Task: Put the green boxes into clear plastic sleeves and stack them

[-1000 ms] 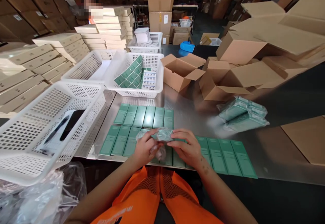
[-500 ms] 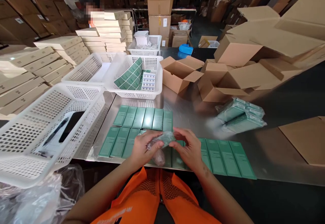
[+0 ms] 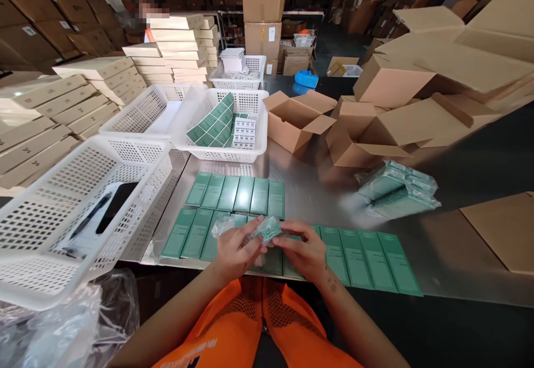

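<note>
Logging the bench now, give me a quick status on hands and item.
Both hands, left hand and right hand, grip one plastic-wrapped green pack. Green boxes lie flat beneath. Nothing blocking.

Single head-worn view, looking forward and steeply down, close above the steel table's [image 3: 308,190] near edge; warehouse stacks beyond.

Left hand [image 3: 236,248] and right hand [image 3: 302,248] meet, fingers pinched (forearms converging).

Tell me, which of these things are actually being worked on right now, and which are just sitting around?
In hand:
left hand
right hand
plastic-wrapped green packet, held between both hands
flat green boxes laid in rows under the hands

Lying about:
wrapped green bundles
open cardboard cartons
white baskets
</note>
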`<state>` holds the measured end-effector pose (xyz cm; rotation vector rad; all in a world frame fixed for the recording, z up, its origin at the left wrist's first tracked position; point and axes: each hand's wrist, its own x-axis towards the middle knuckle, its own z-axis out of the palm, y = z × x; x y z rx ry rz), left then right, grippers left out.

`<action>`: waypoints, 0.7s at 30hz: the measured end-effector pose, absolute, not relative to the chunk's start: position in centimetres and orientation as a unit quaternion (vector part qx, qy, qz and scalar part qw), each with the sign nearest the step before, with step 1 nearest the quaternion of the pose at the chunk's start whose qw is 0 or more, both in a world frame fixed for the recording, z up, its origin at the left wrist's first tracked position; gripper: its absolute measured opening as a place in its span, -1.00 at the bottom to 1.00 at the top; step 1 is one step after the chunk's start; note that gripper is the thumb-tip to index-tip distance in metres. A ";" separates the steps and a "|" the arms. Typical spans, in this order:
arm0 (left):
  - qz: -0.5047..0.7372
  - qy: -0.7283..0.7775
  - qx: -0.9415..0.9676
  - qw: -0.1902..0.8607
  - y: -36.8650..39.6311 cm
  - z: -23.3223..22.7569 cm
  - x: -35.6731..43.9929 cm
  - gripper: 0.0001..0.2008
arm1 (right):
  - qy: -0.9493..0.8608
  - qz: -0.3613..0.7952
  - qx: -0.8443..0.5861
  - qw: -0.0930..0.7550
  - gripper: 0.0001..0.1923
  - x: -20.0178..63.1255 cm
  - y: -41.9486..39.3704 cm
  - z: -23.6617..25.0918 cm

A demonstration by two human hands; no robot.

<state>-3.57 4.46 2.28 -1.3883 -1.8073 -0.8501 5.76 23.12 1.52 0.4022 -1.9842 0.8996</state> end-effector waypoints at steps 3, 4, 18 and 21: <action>-0.315 -0.717 -0.524 0.335 4.5 1.8 -3.2 -0.84 | -0.797 0.380 0.162 0.440 -0.82 6.0 23.2 1.5; -0.318 -0.726 -0.517 0.323 4.5 1.7 -3.1 -0.84 | -0.802 0.392 0.156 0.423 -0.87 6.1 23.3 1.6; -0.354 -0.833 -0.416 0.085 4.0 -0.3 -2.8 -0.64 | -0.885 0.441 0.084 0.124 -0.58 4.7 25.3 6.4; -0.303 -0.845 -0.434 0.077 3.9 -0.3 -2.6 -0.67 | -0.863 0.456 0.112 0.184 -0.61 4.3 25.8 6.5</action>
